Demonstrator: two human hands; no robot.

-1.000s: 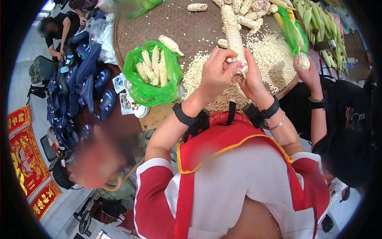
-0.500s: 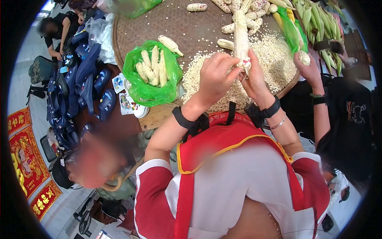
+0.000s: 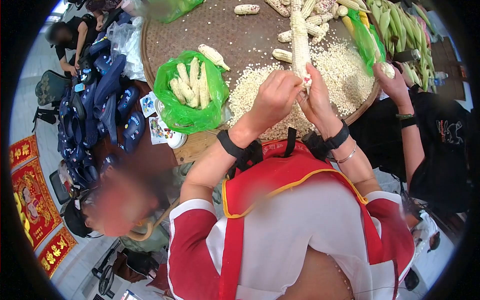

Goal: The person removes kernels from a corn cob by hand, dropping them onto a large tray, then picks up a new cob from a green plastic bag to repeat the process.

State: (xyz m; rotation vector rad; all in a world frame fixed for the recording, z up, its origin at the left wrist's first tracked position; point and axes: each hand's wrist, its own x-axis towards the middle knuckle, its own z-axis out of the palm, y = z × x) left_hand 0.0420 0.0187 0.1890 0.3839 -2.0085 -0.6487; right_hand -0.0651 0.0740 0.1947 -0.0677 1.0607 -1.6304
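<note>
A long, pale, mostly stripped corn cob points away from me over the round woven tray. My right hand is closed around its near end, thumb along the side. The fingers of my left hand are bent and pressed against that same end, where a few white and reddish kernels remain. Part of the grip is hidden behind the fingers. Below both hands spreads a heap of loose white kernels. Several more corn cobs lie beyond it.
A green plastic bag of pale cobs sits at the tray's left edge. At right, another person's hand holds a whitish cob. Husked-green corn ears are piled behind. Dark blue clogs hang at left.
My hands keep their hold on the cob's near end, with small finger shifts and the cob moved slightly left. The other person's hand at right has moved a little right and down.
</note>
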